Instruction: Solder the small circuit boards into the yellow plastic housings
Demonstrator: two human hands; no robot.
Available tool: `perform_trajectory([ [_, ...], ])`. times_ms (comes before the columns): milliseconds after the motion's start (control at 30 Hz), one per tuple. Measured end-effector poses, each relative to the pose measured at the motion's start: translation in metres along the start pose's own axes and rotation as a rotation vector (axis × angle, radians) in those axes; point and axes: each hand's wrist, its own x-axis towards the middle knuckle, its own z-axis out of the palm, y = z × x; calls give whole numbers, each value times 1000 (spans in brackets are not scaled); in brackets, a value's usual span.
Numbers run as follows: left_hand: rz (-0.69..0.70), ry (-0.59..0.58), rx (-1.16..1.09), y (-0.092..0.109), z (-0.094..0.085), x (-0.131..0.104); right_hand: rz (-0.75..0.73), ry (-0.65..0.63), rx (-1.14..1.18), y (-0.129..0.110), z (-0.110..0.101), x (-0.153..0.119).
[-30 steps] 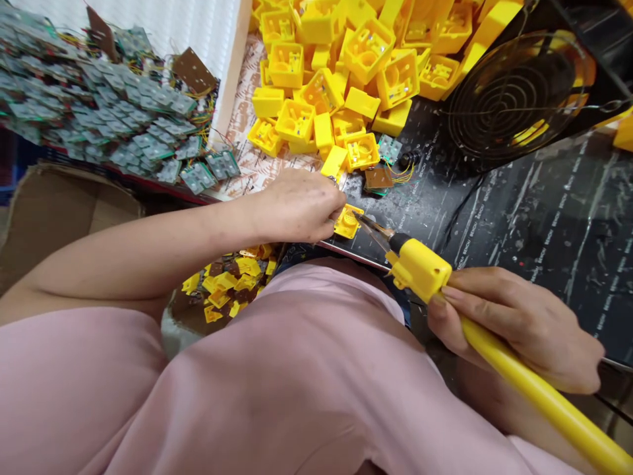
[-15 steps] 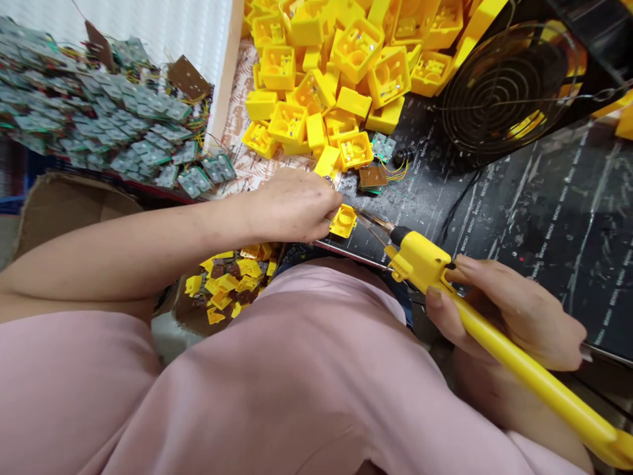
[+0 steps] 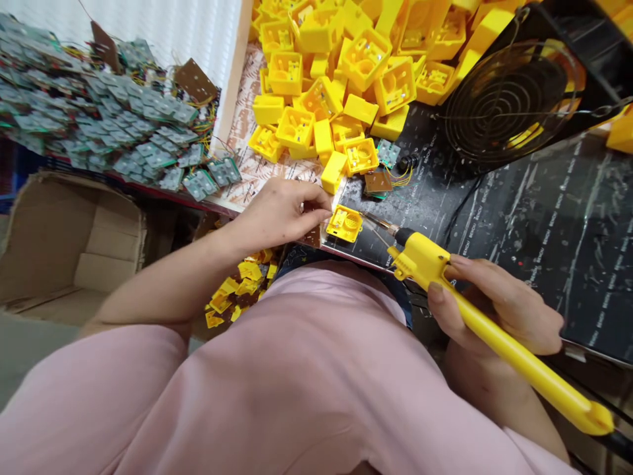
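A small open yellow plastic housing [image 3: 345,224] lies near the bench's front edge, its inside facing up. Beside its left wall is my left hand [image 3: 289,210], thumb and forefinger pinched together; whatever lies between the fingertips is too small to make out. My right hand [image 3: 509,303] grips a yellow soldering iron [image 3: 499,340] with a solder feeder at its front. The iron's metal tip points left and comes close to the housing's right wall; I cannot tell whether they touch. Just behind the housing sits a closed-looking yellow case [image 3: 335,171].
Many yellow housings [image 3: 297,126] are heaped at the back. Wired circuit boards [image 3: 148,148] pile up on the left, and a brown board [image 3: 378,183] lies behind the housing. A black fan [image 3: 504,105] stands back right. Below left are a cardboard box [image 3: 111,227] and yellow pieces [image 3: 247,270].
My left hand has drawn back leftward from the housing, uncovering more of it, and its fingers now show in a pinch. The soldering iron stays almost where it was in my right hand.
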Motion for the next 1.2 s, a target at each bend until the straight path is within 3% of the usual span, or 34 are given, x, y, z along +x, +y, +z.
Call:
perform_trajectory([
  [100, -36, 132, -87, 0, 17, -2, -4, 62, 14, -1, 5, 0],
  [233, -29, 145, -78, 4, 29, -1, 80, 56, 72, -8, 10, -1],
  [400, -50, 135, 40, 8, 27, -1, 98, 12, 181, -15, 10, 2],
  [633, -29, 62, 211, 10, 22, 5, -132, -106, 97, -13, 12, 25],
  [767, -35, 7, 273, 13, 18, 8, -153, -222, 50, -13, 4, 30],
  [933, -18, -29, 316, 17, 13, 11, -57, -113, 31, -4, -6, 20],
  [1200, -30, -34, 349, 18, 12, 11, 63, 103, 72, -2, 7, 4],
])
